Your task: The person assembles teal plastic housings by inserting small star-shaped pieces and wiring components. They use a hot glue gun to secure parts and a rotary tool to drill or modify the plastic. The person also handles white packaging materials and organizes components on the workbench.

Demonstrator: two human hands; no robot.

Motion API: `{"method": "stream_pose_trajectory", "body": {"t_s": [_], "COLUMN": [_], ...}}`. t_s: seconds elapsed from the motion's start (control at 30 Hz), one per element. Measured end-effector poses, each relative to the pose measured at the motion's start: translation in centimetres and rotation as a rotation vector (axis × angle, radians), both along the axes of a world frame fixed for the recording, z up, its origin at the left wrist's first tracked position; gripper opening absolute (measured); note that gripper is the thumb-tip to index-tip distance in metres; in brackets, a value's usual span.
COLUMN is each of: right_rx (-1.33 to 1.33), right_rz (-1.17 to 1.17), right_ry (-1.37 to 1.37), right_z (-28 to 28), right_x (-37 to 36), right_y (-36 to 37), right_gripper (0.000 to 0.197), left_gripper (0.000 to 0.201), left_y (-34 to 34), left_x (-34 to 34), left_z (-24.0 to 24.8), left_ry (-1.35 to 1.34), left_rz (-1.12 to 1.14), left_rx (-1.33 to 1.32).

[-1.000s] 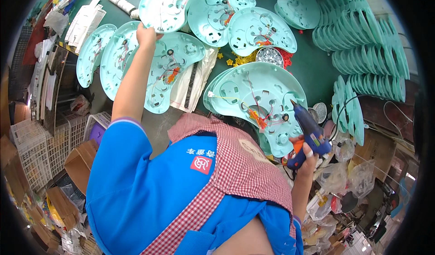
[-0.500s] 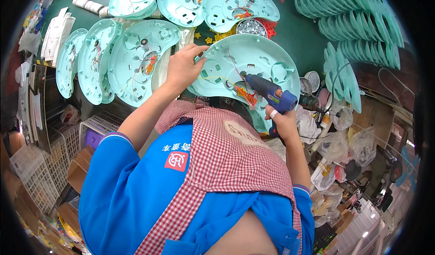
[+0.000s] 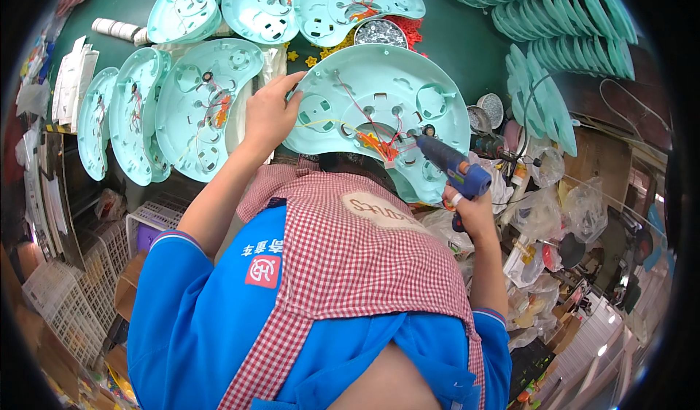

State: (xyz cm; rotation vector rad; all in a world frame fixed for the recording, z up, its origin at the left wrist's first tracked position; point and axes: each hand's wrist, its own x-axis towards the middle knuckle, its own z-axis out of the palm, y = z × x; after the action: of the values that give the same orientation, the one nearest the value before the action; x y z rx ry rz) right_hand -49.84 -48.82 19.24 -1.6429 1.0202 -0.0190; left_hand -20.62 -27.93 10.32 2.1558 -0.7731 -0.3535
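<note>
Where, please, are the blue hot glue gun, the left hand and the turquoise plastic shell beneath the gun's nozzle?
Blue hot glue gun (image 3: 445, 159): head view, on its barrel.
Left hand (image 3: 271, 114): head view, on its back.
Turquoise plastic shell (image 3: 395, 80): head view, on its bare inner face.

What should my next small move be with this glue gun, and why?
I'd probably ease the glue gun toward the edge of the round black part. The right hand grips the gun with its tip close to that part, though contact is hard to tell, and the left hand is at the shell's left rim.
</note>
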Motion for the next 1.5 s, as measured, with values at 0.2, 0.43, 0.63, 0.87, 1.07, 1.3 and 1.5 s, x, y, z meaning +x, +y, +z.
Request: {"method": "stream_pose_trajectory", "body": {"t_s": [0.2, 0.43, 0.63, 0.87, 1.07, 1.3, 1.5], "right_rx": [-0.166, 0.195, 0.307, 0.32, 0.087, 0.015, -0.039], "right_rz": [-0.049, -0.278, -0.272, -0.088, 0.035, -0.154, -0.12], "right_ry": [0.025, -0.456, -0.416, -0.235, 0.014, -0.103, -0.035], "right_z": [-0.7, -0.5, -3.4, -3.9, -5.4, -5.5, -5.5], "right_x": [-0.6, -0.1, 3.0, 4.0, 5.7, 2.5, 1.3], "right_y": [1.7, 2.0, 2.0, 2.9, 2.7, 2.0, 1.3], "right_gripper": [0.039, 0.047, 0.044, 0.05, 0.062, 0.051, 0.047], "left_gripper": [0.026, 0.043, 0.075, 0.033, 0.033, 0.031, 0.031], "left_y": [-0.3, 3.7, -2.8, -0.1, -0.7, -0.6, -0.5], "left_x": [0.0, 11.5, 12.8, 3.6, 0.8, 0.6, 0.8], "left_z": [1.4, -4.6, -7.1, -2.8, -2.5, -1.9, -1.8], "left_ry": [-0.07, -0.202, 0.714, 0.088, -0.002, 0.048, 0.065], "left_rz": [0.019, 0.539, 0.624, -0.013, 0.01, 0.011, -0.033], "left_rx": [-0.189, -0.358, -0.606, -0.152, -0.095, -0.047, -0.046]}}
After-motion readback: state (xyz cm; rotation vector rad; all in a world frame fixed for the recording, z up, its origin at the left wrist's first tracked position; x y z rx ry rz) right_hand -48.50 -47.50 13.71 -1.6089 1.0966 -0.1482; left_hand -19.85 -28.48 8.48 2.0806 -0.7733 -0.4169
